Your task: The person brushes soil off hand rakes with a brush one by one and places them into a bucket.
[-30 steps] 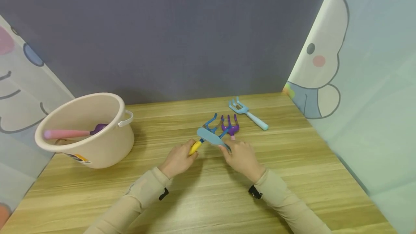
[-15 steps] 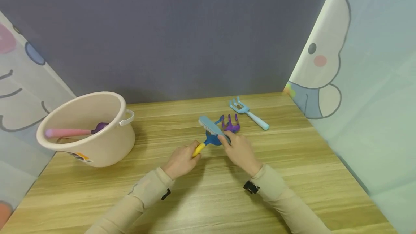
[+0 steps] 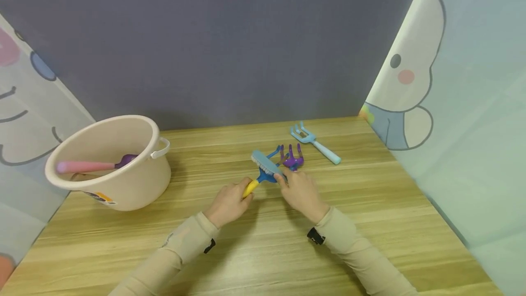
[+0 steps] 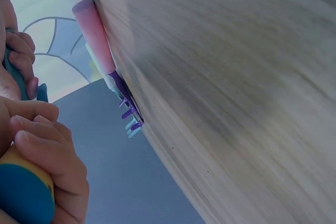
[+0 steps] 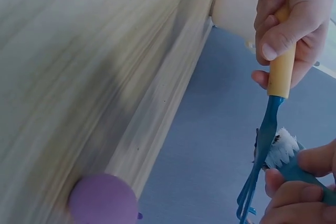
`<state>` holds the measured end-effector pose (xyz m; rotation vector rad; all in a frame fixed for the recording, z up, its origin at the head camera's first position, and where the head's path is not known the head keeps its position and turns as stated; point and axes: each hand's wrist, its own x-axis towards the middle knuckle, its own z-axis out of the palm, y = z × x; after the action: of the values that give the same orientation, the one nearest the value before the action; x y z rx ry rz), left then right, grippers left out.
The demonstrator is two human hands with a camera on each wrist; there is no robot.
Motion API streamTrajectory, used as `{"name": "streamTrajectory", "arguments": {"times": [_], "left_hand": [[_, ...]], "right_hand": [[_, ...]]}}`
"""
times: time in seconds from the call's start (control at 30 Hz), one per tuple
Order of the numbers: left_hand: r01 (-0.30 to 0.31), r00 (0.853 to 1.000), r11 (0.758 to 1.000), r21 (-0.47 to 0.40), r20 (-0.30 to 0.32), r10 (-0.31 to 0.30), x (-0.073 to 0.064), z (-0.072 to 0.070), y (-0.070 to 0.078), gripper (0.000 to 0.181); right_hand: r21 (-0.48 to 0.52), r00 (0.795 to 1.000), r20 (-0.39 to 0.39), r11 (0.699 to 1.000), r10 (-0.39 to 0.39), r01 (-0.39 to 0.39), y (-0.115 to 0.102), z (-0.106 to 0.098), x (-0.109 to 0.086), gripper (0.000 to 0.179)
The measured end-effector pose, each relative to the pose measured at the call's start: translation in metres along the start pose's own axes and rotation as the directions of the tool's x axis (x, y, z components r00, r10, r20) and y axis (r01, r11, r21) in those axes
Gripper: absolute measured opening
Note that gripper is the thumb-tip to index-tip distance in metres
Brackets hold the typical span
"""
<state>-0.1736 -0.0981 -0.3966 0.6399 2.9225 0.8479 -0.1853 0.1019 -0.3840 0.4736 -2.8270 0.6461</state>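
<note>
My left hand (image 3: pixel 228 201) grips the yellow handle (image 5: pixel 281 66) of a small hand rake with blue tines (image 5: pixel 251 184), raised over the table. In my right hand (image 3: pixel 302 194) is a light blue brush (image 3: pixel 266 162), its white bristles (image 5: pixel 282 148) up against the rake's blue head. Behind the right hand lies a purple hand rake (image 3: pixel 293 160) with a pink handle (image 4: pixel 95 35), partly covered by that hand in the head view. Farther back rests a light blue hand rake (image 3: pixel 315 142).
A cream bucket (image 3: pixel 141 191) with a white handle stands at the left, holding a pink-handled tool (image 3: pixel 88 166) with a purple end. A dark panel (image 3: pixel 230 49) closes off the back of the wooden table (image 3: pixel 263 259). Cartoon-printed sheets (image 3: pixel 464 159) hang at both sides.
The brush has turned so its bristles show and has shifted across the rake's head. The left hand has moved slightly right, and the rake has turned in its grip.
</note>
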Motion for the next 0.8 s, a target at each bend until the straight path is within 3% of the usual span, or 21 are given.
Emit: {"name": "streamTrajectory", "arguments": {"times": [0.3,0.8], "left_hand": [[0.006,1.0,1.0,0.003,-0.018,-0.006,0.0,0.003,-0.003,0.023],[0.047,0.997,0.999,-0.005,-0.062,-0.047,-0.001,0.001,-0.007,0.028]], "right_hand": [[-0.034,0.999,0.029,0.999,-0.039,0.04,-0.001,0.0,-0.005,0.029],[0.106,0.998,0.068,0.994,-0.015,0.008,-0.004,0.001,-0.012,0.025]]}}
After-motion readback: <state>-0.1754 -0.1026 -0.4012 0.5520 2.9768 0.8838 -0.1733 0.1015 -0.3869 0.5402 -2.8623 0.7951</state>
